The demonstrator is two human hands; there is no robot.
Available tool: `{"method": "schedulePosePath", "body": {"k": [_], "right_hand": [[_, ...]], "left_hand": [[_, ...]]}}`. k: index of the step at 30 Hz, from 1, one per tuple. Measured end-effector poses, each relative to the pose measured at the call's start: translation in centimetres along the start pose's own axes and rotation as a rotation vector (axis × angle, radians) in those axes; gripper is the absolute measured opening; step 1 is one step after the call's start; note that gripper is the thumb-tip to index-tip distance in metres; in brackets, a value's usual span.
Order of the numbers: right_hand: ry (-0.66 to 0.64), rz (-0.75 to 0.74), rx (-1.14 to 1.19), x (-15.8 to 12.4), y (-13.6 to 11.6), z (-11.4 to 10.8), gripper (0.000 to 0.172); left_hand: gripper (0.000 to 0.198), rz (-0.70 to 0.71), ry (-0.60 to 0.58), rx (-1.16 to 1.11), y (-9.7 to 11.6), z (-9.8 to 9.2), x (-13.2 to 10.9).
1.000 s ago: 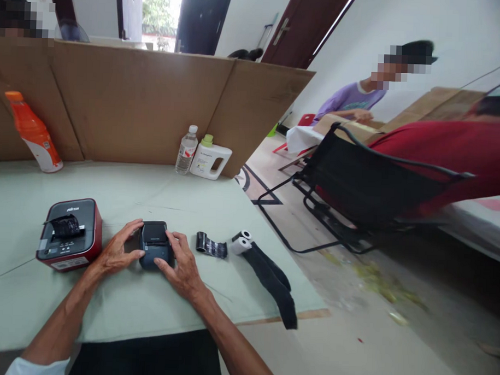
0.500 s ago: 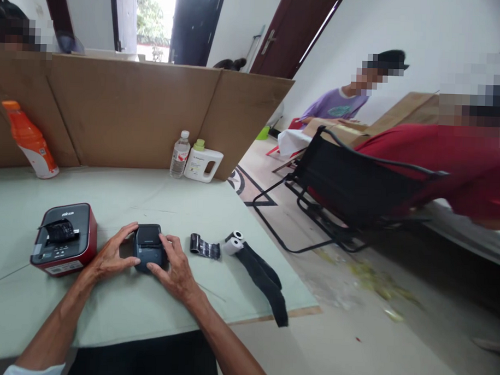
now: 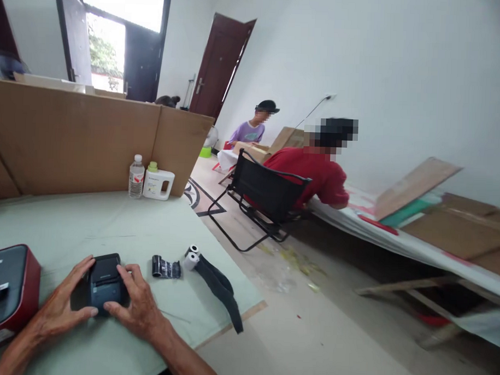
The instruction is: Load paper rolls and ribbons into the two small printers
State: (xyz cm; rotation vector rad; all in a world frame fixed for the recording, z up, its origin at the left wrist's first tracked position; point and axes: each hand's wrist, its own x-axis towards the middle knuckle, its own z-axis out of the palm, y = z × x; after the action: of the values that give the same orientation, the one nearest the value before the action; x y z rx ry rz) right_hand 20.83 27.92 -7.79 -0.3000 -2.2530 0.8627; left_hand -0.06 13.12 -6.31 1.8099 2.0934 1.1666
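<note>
Both hands are on it: left grip (image 3: 59, 306) and right grip (image 3: 138, 308) close in from either side, fingers at the upper edges, thumbs near the bottom, holding one small dark device (image 3: 106, 270) at the counter's (image 3: 121, 221) seven o'clock. That hold matches half a second ago, but the view swings right! The single red-sided machine (image 3: 30, 289), at nine o'clock from the device, is now cut by the left edge, and more of the far table (image 3: 420, 242) shows. Counting outward: one short black roll (image 3: 165, 267) near three o'clock, two pale-ended rolls (image 3: 191, 260) just beyond, dark strips trailing towards four o'clock. Two bottles (image 3: 156, 185) stand at one o'clock; two seated people (image 3: 303, 173) at two.
</note>
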Motion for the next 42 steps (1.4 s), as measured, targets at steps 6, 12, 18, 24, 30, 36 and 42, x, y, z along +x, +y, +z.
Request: {"method": "schedulePosePath", "body": {"k": [6, 12, 18, 24, 30, 36, 42], "right_hand": [[-0.056, -0.008, 0.014, 0.1, -0.3, -0.6, 0.085], [-0.051, -0.044, -0.010, -0.6, -0.1, -0.6, 0.083], [-0.050, -0.055, -0.034, -1.0, -0.2, -0.6, 0.080], [-0.053, -0.045, -0.024, -1.1, -0.2, -0.8, 0.079], [-0.038, -0.056, -0.022, -1.1, -0.2, -0.7, 0.079], [-0.071, -0.024, -0.017, -1.1, -0.4, -0.9, 0.086], [-0.073, -0.002, -0.009, -1.1, -0.4, -0.7, 0.089]], "left_hand": [[0.084, -0.064, -0.131, 0.133, 2.7, -1.2, -0.4], [0.075, -0.064, -0.080, 0.103, 4.7, -0.4, -1.4], [0.063, -0.007, 0.030, 0.071, 4.7, 0.4, -2.1], [0.043, 0.074, 0.066, 0.180, 5.3, 0.5, -2.4], [0.036, 0.156, 0.131, 0.236, 5.1, 0.5, -2.9], [0.078, -0.058, 0.055, 0.164, 4.4, 0.3, -2.5], [0.079, -0.212, 0.004, 0.155, 4.3, 0.6, -2.4]]}}
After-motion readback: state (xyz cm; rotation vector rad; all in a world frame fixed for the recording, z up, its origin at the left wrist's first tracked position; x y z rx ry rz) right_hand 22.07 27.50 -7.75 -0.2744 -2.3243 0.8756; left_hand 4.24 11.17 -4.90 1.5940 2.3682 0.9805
